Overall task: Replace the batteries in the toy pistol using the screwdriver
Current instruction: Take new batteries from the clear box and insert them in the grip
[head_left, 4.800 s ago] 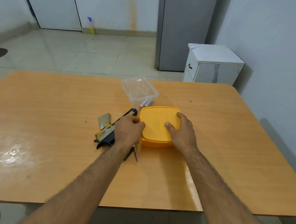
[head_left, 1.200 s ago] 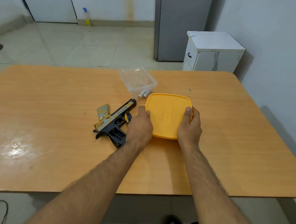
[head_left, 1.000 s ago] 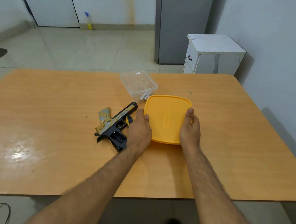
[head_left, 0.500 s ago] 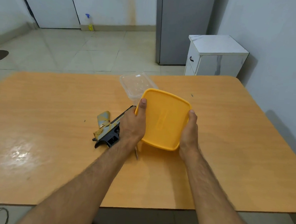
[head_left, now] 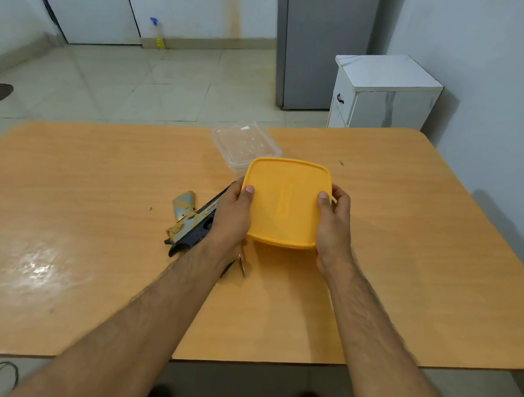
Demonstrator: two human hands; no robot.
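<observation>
Head view: yellow lid (head_left: 286,201) now flatter, hands (head_left: 234,218) unchanged.

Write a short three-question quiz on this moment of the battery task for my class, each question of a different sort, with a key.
1. True or false: both hands grip the yellow box.
2. Which thing lies beside the left hand on the table?
A. a hammer
B. the toy pistol
C. a pair of scissors
3. Fill in: the clear container stands on the ___ side of the yellow box, away from the person.

Key:
1. True. The left hand holds its left edge and the right hand its right edge, thumbs on the lid.
2. B.
3. Far.
</observation>
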